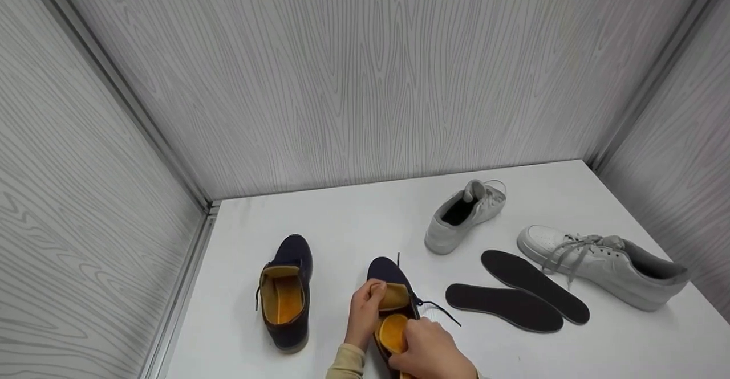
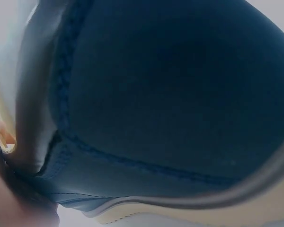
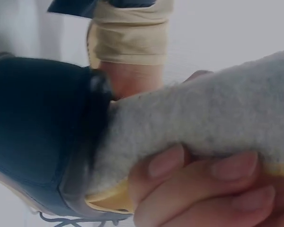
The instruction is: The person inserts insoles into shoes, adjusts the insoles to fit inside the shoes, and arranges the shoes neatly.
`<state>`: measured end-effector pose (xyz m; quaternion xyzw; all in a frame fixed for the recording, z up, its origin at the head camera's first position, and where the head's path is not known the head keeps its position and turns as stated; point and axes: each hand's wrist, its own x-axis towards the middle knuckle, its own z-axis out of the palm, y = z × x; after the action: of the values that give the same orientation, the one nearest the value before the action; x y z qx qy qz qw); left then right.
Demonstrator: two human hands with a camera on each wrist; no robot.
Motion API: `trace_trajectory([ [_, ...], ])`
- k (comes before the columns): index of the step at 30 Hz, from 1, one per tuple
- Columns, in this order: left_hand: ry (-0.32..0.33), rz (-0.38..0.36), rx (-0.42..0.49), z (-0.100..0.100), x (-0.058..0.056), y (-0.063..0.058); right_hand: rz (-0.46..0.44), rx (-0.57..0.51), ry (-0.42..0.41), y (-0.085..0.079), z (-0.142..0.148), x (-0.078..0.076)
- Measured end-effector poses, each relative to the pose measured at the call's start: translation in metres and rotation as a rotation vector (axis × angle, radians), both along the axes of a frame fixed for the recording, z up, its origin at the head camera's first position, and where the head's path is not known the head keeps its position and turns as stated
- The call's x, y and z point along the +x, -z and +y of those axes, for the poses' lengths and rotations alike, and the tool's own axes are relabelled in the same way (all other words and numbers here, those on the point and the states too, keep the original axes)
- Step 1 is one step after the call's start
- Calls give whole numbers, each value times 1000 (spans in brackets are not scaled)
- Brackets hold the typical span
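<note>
My left hand [image 1: 363,313] grips a dark blue lace-up shoe [image 1: 389,269] by the edge of its opening, near the tan tongue [image 1: 396,297]. With curled fingers my right hand [image 1: 430,349] holds an insole [image 1: 392,333], orange on top, over the heel end of the same shoe. Its grey felt underside shows in the right wrist view, where the right hand [image 3: 203,194] pinches the insole [image 3: 194,118] along its edge, one end at the shoe opening. Stitched dark blue shoe leather [image 2: 170,94] fills the left wrist view, beside part of the left hand [image 2: 21,198].
The matching dark blue shoe [image 1: 289,296] stands to the left, orange inside. On the right lie two overlapping black insoles [image 1: 505,306], with one white sneaker [image 1: 604,268] beside them and another white sneaker [image 1: 462,216] farther back. Grey wood-grain panels [image 1: 353,82] wall the white table [image 1: 342,225].
</note>
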<state>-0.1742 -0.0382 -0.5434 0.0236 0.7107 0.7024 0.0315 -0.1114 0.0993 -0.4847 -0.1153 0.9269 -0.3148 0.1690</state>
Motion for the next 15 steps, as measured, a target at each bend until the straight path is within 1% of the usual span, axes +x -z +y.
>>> trace_trajectory([
  [5, -14, 2, -10, 0, 0, -1, 123, 95, 34, 11, -9, -6],
  [9, -23, -5, -8, 1, 0, -1, 204, 164, 70, 18, -14, -9],
  [15, -35, 24, -20, 3, 1, -3, 359, 234, 127, 29, -22, -13],
])
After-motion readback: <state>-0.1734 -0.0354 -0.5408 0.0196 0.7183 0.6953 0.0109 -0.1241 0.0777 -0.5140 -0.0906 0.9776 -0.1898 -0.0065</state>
